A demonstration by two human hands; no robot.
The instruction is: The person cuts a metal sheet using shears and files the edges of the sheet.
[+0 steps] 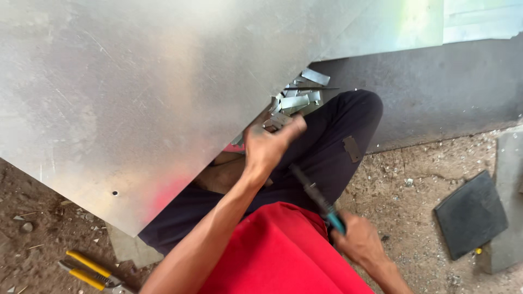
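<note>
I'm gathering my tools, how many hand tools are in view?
2: yellow-handled snips on the dirt at bottom left, and a dark, teal-gripped tool in the right hand. The metal sheet may hide others.

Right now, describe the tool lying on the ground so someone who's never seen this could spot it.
Find the big tilted metal sheet. Below its lower corner, on the dirt, lie snips with yellow handles. Nothing else on the dirt near them is yellow.

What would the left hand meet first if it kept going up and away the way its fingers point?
The left hand already touches the edge of the large grey metal sheet. Beyond its fingertips lies the pile of small cut metal strips, probably next, though depth is unclear.
</note>
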